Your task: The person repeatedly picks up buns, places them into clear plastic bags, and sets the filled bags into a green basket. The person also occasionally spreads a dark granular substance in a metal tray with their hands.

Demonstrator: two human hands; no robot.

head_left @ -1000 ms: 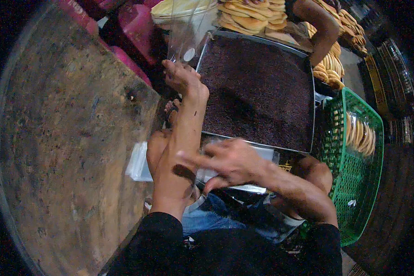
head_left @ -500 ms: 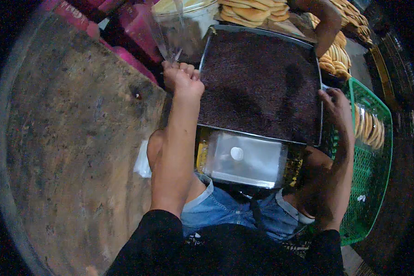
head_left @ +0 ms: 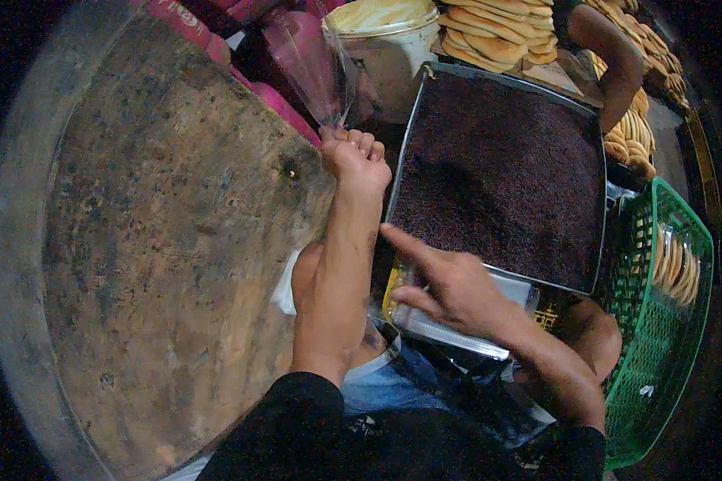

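My left hand (head_left: 356,160) is closed round the gathered end of a clear plastic bag (head_left: 346,68), which stands up above the fist. Beside that fist lies a shallow metal tray (head_left: 497,272) filled with dark brown sprinkles (head_left: 505,168). My right hand (head_left: 457,293) holds nothing; its index finger stretches toward my left forearm near the tray's lower left corner, thumb apart. Partly under this hand is a stack of clear plastic bags (head_left: 449,337), lying on something with yellow edges just below the tray.
To the left spreads a big worn wooden board (head_left: 168,240). A white bucket (head_left: 393,60) with a yellowish top stands behind the tray, beside stacked flat breads (head_left: 497,36). A green basket (head_left: 658,353) with packed breads is at right. Another person's arm (head_left: 614,64) reaches in there.
My right hand has left the tray's right edge and swung left across its near edge, over the stacked bags. The left hand still grips the bag. The whole view has shifted.
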